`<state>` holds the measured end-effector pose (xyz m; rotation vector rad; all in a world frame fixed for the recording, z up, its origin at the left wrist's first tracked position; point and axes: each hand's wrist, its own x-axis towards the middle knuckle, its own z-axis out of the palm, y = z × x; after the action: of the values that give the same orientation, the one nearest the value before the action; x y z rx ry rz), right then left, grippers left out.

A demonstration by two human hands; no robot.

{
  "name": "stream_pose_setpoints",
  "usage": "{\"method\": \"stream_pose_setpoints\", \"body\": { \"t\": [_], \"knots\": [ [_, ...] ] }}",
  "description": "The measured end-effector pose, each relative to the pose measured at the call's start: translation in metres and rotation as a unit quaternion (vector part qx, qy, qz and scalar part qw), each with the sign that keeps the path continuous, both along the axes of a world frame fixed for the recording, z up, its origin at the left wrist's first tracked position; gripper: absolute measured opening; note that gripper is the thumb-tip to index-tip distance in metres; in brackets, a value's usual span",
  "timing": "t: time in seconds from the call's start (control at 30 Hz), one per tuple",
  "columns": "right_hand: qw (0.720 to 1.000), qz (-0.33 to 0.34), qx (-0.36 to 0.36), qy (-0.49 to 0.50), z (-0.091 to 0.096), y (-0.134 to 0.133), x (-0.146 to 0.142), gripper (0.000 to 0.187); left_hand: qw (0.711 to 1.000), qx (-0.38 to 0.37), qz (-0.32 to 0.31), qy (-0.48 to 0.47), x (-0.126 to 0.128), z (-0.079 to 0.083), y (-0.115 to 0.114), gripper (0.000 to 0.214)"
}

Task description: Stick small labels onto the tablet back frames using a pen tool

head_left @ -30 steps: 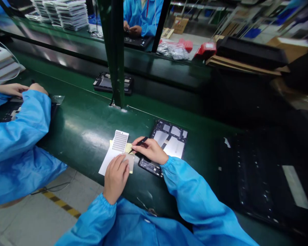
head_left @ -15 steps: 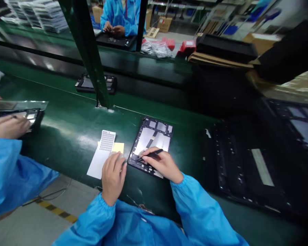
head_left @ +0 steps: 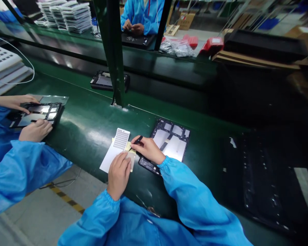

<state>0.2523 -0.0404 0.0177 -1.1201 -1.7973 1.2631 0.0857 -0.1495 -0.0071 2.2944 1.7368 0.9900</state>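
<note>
My right hand (head_left: 149, 150) pinches black tweezers (head_left: 138, 139), their tip down at a yellow sheet (head_left: 130, 147). My left hand (head_left: 118, 176) presses its fingers together on the edge of a small pale sheet (head_left: 130, 160) lying over the yellow one. Beside them are a white paper (head_left: 107, 163) and a label sheet (head_left: 121, 138) with rows of small dark marks. Under my right forearm lies an opened tablet (head_left: 179, 147), its silver plates and black frame facing up. Its lower part is partly covered by my right wrist and sleeve.
A green post (head_left: 113, 61) rises from the bench behind the papers. Another opened device (head_left: 102, 80) lies behind it. At left, a co-worker's hands (head_left: 36, 130) work on a tablet. Black trays (head_left: 267, 171) fill the right side. White stacked trays (head_left: 5, 65) stand far left.
My right hand has moved left with the tweezers, from the tablet's lower part to the yellow sheet. My left hand stays at the papers. The view has turned left.
</note>
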Motion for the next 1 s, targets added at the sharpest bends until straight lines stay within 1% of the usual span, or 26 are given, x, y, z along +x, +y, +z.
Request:
{"method": "stream_pose_setpoints", "body": {
  "t": [0.1,0.2,0.3,0.4,0.5,0.53,0.6,0.7,0.77,0.83,1.0],
  "knots": [
    [1.0,0.001,0.006,-0.013,0.0,0.0,-0.002,0.012,1.0,-0.002,-0.003,-0.004,0.0,0.0,0.0,0.019],
    [1.0,0.005,0.005,-0.003,0.002,0.002,-0.006,0.016,1.0,-0.006,-0.005,-0.008,0.0,0.0,0.0,0.021],
    [0.997,0.013,-0.038,0.069,0.01,-0.001,-0.001,0.026,1.0,0.001,-0.001,-0.004,-0.001,0.001,0.001,0.02],
    [0.984,-0.014,-0.095,0.149,0.022,-0.016,0.022,0.031,1.0,0.016,-0.001,0.002,-0.002,0.003,0.001,0.018],
    [0.978,-0.064,-0.109,0.164,0.028,-0.044,0.061,0.029,0.999,0.033,-0.007,0.017,0.001,0.007,0.0,0.018],
    [0.978,-0.078,-0.108,0.163,0.027,-0.055,0.074,0.028,0.999,0.037,-0.015,0.017,0.004,0.009,-0.001,0.018],
    [0.977,-0.103,-0.098,0.16,0.023,-0.075,0.096,0.025,0.998,0.03,-0.051,0.006,0.014,0.012,-0.001,0.026],
    [0.979,-0.127,-0.07,0.143,0.013,-0.095,0.112,0.022,0.993,-0.01,-0.112,-0.019,0.032,0.013,0.001,0.044],
    [0.982,-0.137,-0.05,0.118,0.007,-0.101,0.115,0.022,0.991,-0.039,-0.128,-0.029,0.041,0.011,0.003,0.05],
    [0.984,-0.143,-0.034,0.097,0.003,-0.102,0.116,0.023,0.988,-0.058,-0.135,-0.038,0.044,0.008,0.004,0.052],
    [0.989,-0.114,-0.01,0.095,0.002,-0.102,0.115,0.021,0.987,-0.062,-0.14,-0.053,0.04,0.004,0.005,0.056]
  ]
}}
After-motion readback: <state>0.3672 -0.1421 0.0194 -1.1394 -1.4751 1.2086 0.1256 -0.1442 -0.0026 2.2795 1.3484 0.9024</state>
